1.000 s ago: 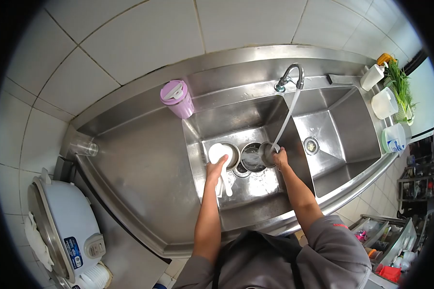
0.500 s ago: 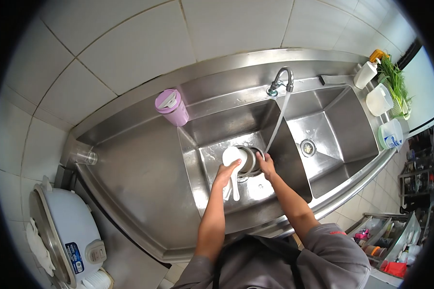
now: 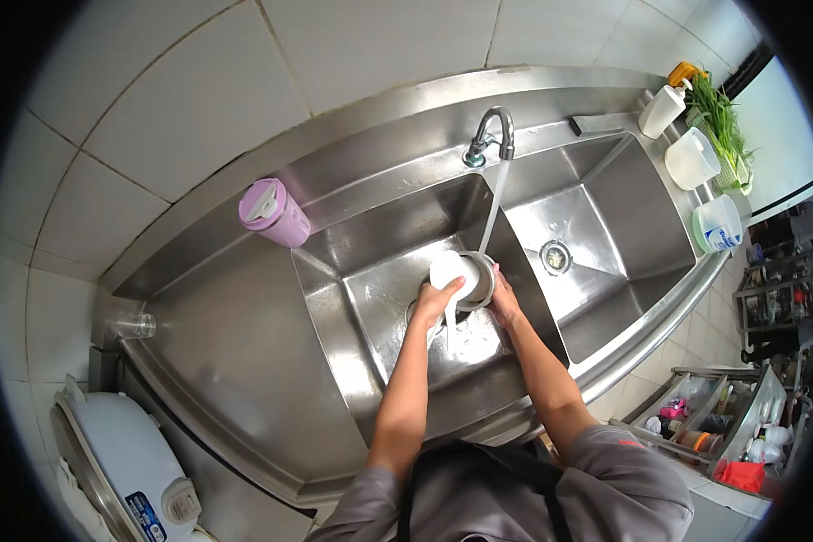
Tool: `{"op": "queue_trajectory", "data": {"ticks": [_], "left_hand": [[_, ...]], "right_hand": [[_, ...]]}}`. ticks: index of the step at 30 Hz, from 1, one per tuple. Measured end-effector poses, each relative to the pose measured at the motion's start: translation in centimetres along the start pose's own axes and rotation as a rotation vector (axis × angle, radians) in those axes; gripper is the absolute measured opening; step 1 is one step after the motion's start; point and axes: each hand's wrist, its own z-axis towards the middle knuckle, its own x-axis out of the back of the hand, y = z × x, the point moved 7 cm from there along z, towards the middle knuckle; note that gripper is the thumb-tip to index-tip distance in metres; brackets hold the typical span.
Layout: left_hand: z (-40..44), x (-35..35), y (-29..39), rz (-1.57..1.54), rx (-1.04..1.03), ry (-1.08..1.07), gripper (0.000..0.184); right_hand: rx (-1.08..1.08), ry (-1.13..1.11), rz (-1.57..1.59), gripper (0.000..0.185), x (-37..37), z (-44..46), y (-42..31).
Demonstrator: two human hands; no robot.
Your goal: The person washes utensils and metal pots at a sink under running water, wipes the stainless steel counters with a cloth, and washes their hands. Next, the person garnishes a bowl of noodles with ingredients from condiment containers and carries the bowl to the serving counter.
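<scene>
My left hand (image 3: 440,301) is closed on a white rice paddle (image 3: 447,268), whose rounded head is up and whose handle points down toward me. A second pale handle shows below that hand, but what it belongs to is hidden. My right hand (image 3: 504,298) grips the right rim of a round metal bowl (image 3: 485,274), which is tilted and held above the floor of the left sink basin (image 3: 370,280). Water runs from the curved faucet (image 3: 497,126) in a thin stream to the bowl's upper edge. Part of another round metal piece shows beneath my hands.
A lilac lidded tumbler (image 3: 275,214) stands on the left drainboard, and a clear glass (image 3: 135,325) lies at its far end. Right of the divider is a second basin (image 3: 605,226). A pump bottle (image 3: 662,111), plastic tubs (image 3: 693,160) and green onions (image 3: 721,113) line the right edge.
The view has shifted, so the sink and faucet appear further left. Both hands have brought the bowl and paddle closer to the divider, and the bowl is now under the stream.
</scene>
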Motion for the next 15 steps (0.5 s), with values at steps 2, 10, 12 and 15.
{"op": "queue_trajectory", "data": {"ticks": [2, 10, 12, 15], "left_hand": [[0.7, -0.8, -0.5, -0.03, -0.007, -0.044, 0.046], [1.9, -3.8, -6.8, -0.26, 0.48, -0.299, 0.051], [1.8, -4.5, -8.1, -0.308, 0.606, -0.345, 0.057], [2.5, -5.0, -8.7, -0.308, 0.605, -0.336, 0.054]], "right_hand": [[-0.081, -0.113, 0.097, 0.069, 0.6, 0.7, 0.6], [-0.329, 0.113, -0.472, 0.093, 3.2, 0.0, 0.6], [-0.406, 0.103, -0.435, 0.09, 4.4, 0.5, 2.1], [-0.434, 0.033, -0.306, 0.083, 5.1, 0.1, 3.2]]}}
